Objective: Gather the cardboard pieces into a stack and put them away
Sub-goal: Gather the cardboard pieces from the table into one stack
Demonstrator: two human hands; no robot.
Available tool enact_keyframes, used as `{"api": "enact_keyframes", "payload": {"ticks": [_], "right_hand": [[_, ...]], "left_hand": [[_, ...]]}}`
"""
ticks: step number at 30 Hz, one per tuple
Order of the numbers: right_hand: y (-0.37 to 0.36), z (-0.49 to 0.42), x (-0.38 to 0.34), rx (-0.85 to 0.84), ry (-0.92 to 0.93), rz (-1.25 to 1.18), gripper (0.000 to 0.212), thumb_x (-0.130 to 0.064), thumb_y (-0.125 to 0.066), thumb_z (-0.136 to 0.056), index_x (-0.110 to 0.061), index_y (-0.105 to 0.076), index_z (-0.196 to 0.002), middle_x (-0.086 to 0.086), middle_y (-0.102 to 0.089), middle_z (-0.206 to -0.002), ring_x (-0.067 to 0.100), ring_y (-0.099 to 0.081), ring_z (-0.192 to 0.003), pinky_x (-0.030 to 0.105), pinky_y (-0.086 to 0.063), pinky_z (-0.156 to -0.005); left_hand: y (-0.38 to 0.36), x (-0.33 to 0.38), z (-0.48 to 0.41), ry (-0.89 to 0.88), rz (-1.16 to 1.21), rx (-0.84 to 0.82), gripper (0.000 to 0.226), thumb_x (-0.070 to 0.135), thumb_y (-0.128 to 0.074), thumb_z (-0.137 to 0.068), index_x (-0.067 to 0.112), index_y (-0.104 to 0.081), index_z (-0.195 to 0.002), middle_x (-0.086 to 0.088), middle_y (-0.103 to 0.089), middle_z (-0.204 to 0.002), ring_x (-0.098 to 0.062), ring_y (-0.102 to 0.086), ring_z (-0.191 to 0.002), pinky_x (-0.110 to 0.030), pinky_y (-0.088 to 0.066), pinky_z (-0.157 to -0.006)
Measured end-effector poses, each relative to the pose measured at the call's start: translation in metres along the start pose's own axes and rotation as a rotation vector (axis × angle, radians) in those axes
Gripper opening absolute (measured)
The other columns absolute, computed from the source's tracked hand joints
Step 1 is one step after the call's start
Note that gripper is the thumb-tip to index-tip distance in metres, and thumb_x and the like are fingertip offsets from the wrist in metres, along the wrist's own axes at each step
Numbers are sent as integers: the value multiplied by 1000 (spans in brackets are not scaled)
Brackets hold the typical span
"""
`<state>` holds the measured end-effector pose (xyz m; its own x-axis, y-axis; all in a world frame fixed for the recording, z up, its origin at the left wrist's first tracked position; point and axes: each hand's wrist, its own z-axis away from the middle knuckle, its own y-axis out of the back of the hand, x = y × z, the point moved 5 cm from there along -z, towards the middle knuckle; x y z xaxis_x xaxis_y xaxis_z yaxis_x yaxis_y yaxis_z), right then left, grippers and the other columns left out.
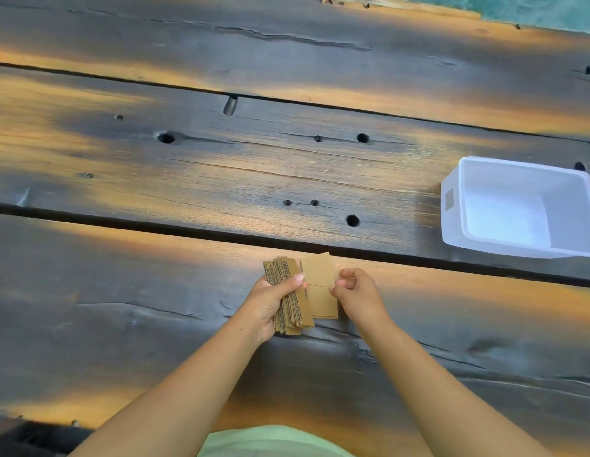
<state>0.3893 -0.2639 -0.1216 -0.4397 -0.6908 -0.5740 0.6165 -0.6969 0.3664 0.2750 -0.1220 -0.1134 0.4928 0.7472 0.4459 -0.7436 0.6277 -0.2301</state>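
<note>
Left hand [270, 301] clamps your stack [288, 296] — brown corrugated cards, edges uneven — while right hand [351, 288] pinches the flat card [320, 285] just beside it.

The white bin [517, 209], sitting at the table's [221, 173] right side, is running off the picture's right edge. The left hand [270, 303] is covering part of the cardboard stack [288, 291], so its piece count is staying unreadable.

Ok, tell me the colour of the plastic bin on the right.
White, the plastic bin, seen in the head view.
</note>
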Motion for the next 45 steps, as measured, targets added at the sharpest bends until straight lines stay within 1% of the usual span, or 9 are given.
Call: {"api": "enact_keyframes", "payload": {"ticks": [3,9,20,26,29,32,36,41,45], "right_hand": [[-3,-8,-2,-22,-16,12,34,-7,-67,-88,-12,-56,-120,2,-59,-102,19,-60,-97,22,-45,-69],[-5,-15,1,-35,-39,29,16,-2,-60,-84,-18,-63,-85,14,-71,-92,33,-70,-95,51,-57,-89],[18,28,-31,-115,113,-28,19,1,-62,-89,-18,-62,-87,7,-66,-87,24,-67,-90,42,-57,-84],[40,85,-39,-98,243,-168,18,6,-62,-89,-10,-69,-92,8,-69,-84,21,-67,-81,43,-56,-84],[40,117,-32,-134,256,-302,18,10,-60,-89,1,-69,-103,11,-73,-84,23,-69,-78,40,-58,-79],[24,155,-26,-204,272,-340,21,10,-59,-90,-6,-70,-98,7,-75,-82,18,-71,-73,32,-60,-73],[-6,200,-17,-210,289,-362,23,7,-57,-92,-1,-70,-109,14,-76,-93,23,-72,-83,37,-59,-80],[-53,253,-12,-187,317,-334,26,4,-55,-94,-6,-72,-110,14,-78,-100,20,-73,-89,39,-59,-87],[-82,284,-7,-124,323,-280,29,-3,-52,-96,-13,-75,-110,9,-79,-100,18,-71,-90,37,-58,-85]], "left_hand": [[-2,2,-5,25,-24,3,47,21,-78,-83,5,-63,-125,-20,-74,-112,-30,-72,-93,-47,-60,-81],[-3,4,-8,78,-80,-39,47,23,-75,-86,1,-63,-125,-22,-71,-121,-31,-72,-96,-56,-57,-90],[-8,23,35,12,-66,-126,31,19,-73,-87,7,-67,-115,-25,-69,-121,-31,-72,-95,-56,-56,-93],[-7,27,80,-101,-64,-219,49,23,-83,-70,1,-68,-111,-24,-70,-106,-33,-69,-91,-65,-45,-103],[1,20,109,-129,-129,-252,57,22,-82,-72,1,-63,-121,-25,-71,-112,-35,-70,-95,-59,-54,-94],[16,10,138,-138,-140,-296,58,20,-83,-74,5,-61,-125,-25,-72,-116,-35,-73,-94,-51,-60,-82],[44,0,173,-152,-116,-382,51,16,-77,-80,4,-60,-127,-22,-75,-110,-32,-75,-92,-45,-63,-77],[81,-12,209,-165,-100,-441,38,15,-72,-74,8,-63,-110,-15,-79,-85,-27,-77,-74,-43,-63,-69],[99,-24,225,-143,-70,-479,32,13,-72,-73,4,-66,-103,-19,-77,-83,-30,-76,-70,-44,-64,-63]]}}
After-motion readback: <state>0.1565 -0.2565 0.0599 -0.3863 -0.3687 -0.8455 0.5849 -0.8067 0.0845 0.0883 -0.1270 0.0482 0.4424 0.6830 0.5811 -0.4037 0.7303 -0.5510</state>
